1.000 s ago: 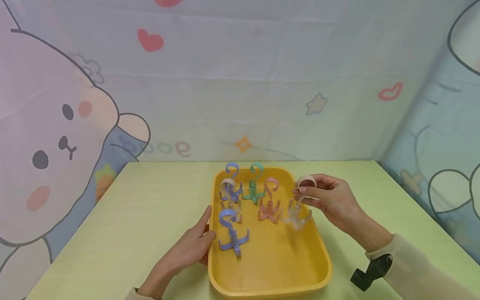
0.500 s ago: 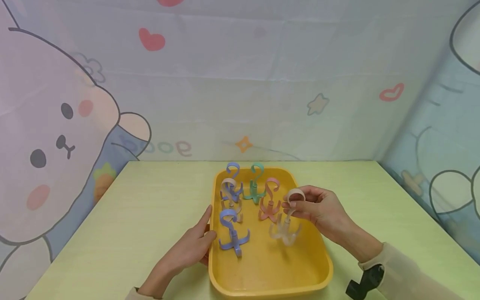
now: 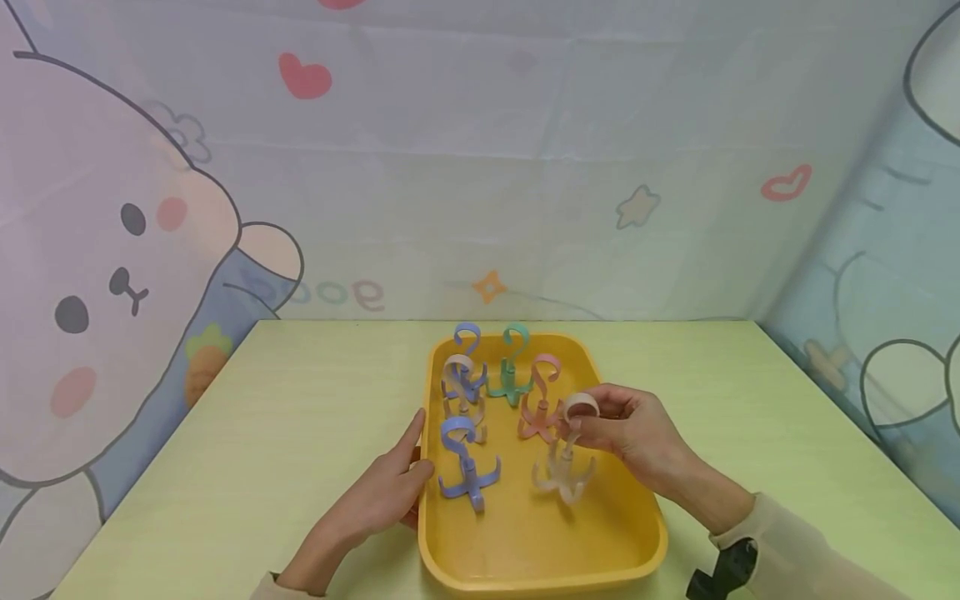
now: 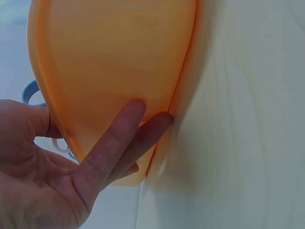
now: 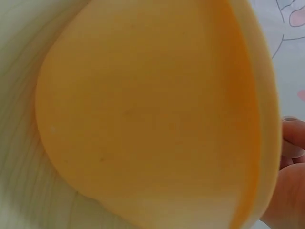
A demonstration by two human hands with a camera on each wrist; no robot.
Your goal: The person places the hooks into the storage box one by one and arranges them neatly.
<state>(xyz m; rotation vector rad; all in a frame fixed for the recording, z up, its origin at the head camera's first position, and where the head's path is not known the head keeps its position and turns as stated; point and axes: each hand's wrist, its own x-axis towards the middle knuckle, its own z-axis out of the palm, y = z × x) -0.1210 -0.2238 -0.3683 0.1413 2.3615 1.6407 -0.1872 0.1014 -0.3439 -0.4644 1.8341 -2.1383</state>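
Note:
My right hand point(image 3: 637, 442) pinches a whitish, multi-pronged hanging hook point(image 3: 564, 475) near its curved top, with the prongs pointing down over the yellow tray point(image 3: 543, 542). At the tray's left side, my left hand point(image 3: 390, 483) holds the wall, thumb at the rim. In the left wrist view, fingers point(image 4: 112, 143) of that hand lie along the tray's outer wall. Beside the held hook stands a pink hook point(image 3: 538, 417). Only part of my right hand point(image 5: 290, 176) shows past the rim in the right wrist view.
Along the tray's left side stand a near blue hook point(image 3: 469, 483), a beige hook point(image 3: 465, 408) and a far blue hook point(image 3: 467, 333). A green hook point(image 3: 512, 383) is at the back. Under the tray is a pale table point(image 3: 330, 383), with a printed cloth point(image 3: 450, 167) behind.
My right hand has carried the whitish hook left and toward the tray's near end, and lower. The left hand and the other hooks stay as they were.

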